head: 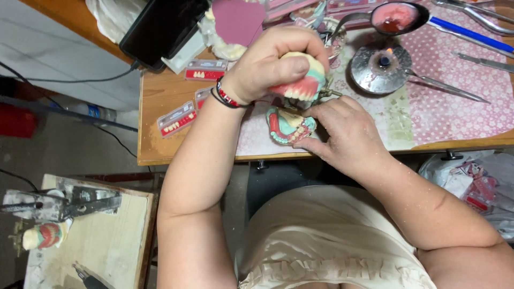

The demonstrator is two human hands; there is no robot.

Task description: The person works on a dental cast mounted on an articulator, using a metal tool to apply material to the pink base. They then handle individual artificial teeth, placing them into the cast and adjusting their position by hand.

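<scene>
My left hand grips the upper half of a dental model, pink wax gums with white teeth on a cream and green plaster base, and tilts it up. The lower half, green base with red wax and teeth, lies open below it, just above the table's front edge. My right hand rests against that lower half, fingertips pinched at its teeth; whether they hold a small tool is hidden. A red and black bracelet circles my left wrist.
A small lit burner stands on a metal dish to the right. Behind it lie a spoon of pink wax, metal tools and a blue-handled tool. Tooth cards lie left. A dark tablet sits behind. A low bench holds another model.
</scene>
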